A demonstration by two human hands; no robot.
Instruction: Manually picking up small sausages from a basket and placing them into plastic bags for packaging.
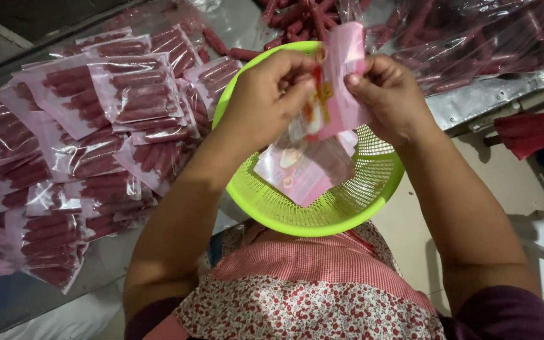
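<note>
Both hands are holding a pink plastic bag [338,88] up over a green basket [373,189]. The left hand [269,97] is pinching the bag's near edge between thumb and fingers, closed narrowly on it, while the right hand [388,94] is gripping the opposite edge, thumb pressing on the front. The bag is sitting between the two hands, upright, its top rising above the fingers. More empty bags [300,173] are lying inside the basket, just below. Filled packs of red sausages [96,126] are lying piled on the metal tabletop [480,97] to the left, well apart from the hands
</note>
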